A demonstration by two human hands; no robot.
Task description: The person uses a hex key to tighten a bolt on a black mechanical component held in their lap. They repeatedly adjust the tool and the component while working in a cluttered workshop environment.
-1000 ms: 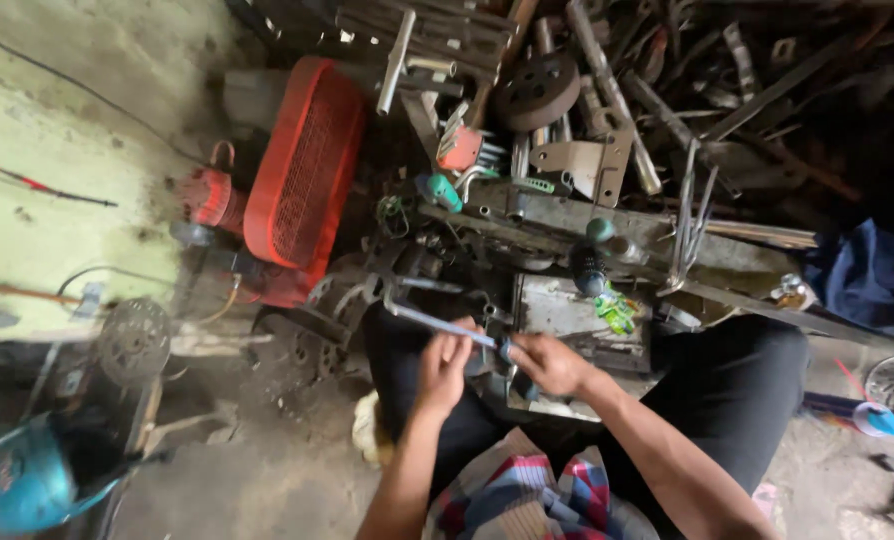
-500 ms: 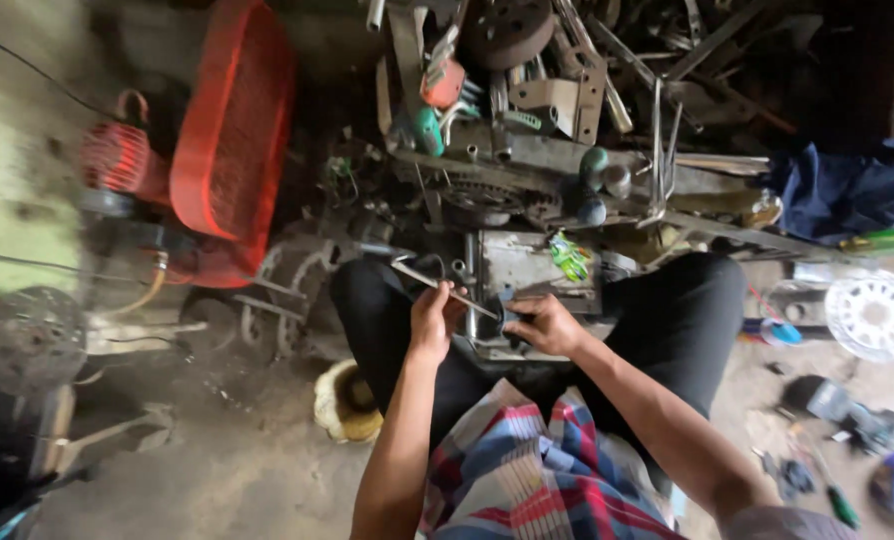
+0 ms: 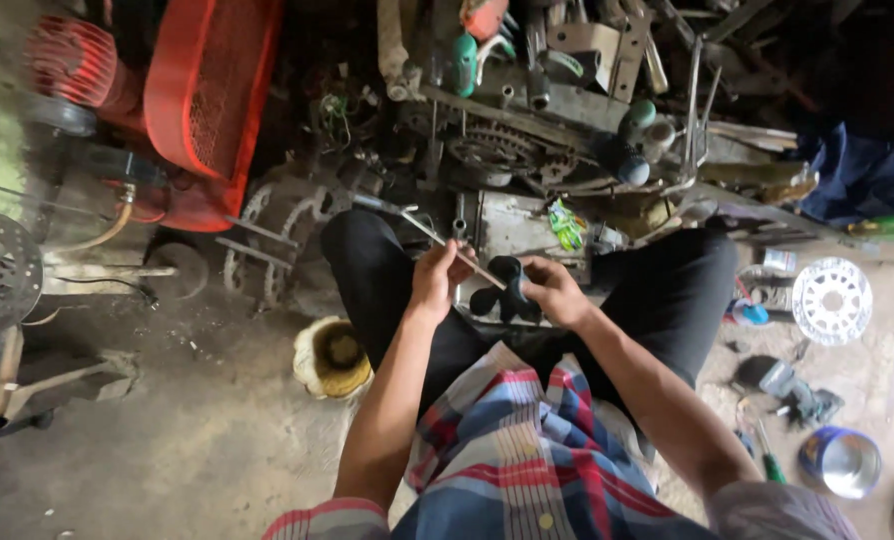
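The hands have come closer together over the lap since the earlier frame. A thin metal rod (image 3: 437, 238) slants from upper left to lower right. The left hand (image 3: 435, 282) pinches it mid-length, fingers closed. The right hand (image 3: 555, 290) grips a black part (image 3: 502, 285) at its lower end, forearms bent inward.

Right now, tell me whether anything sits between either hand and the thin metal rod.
Nothing visible does. The left hand grips the thin metal rod directly, mid-length. The right hand is beside its near end, wrapped around a dark lobed part that meets the rod there.
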